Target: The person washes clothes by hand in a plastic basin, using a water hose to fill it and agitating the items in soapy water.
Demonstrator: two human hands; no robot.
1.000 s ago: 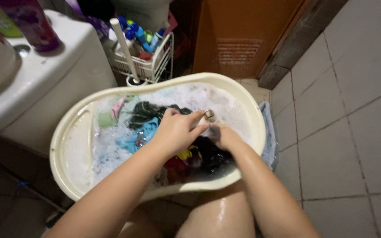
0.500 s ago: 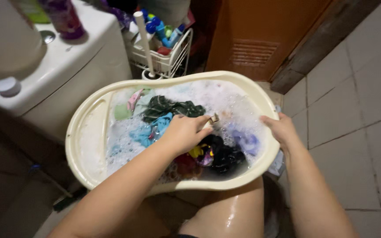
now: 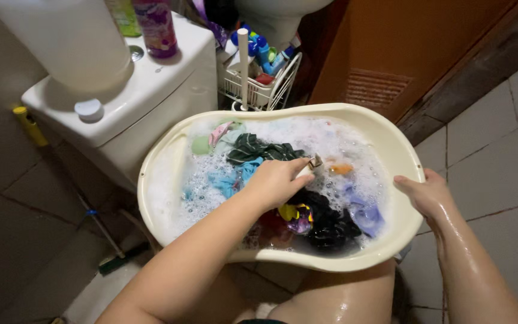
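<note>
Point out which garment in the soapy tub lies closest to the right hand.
The lilac-purple cloth, at the tub's right side, just inside the rim the right hand grips. The dark green and light blue pieces lie farther left.

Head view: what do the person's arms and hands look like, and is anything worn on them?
Both forearms are bare, with no sleeves in view. The left hand and right hand show no gloves, watch or bracelets. The right forearm glistens wet. Rings cannot be made out on the fingers.

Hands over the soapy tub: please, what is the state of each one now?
Left hand: closed around a small brush-like thing, above the wet clothes.
Right hand: gripping the rim of the cream tub.
</note>
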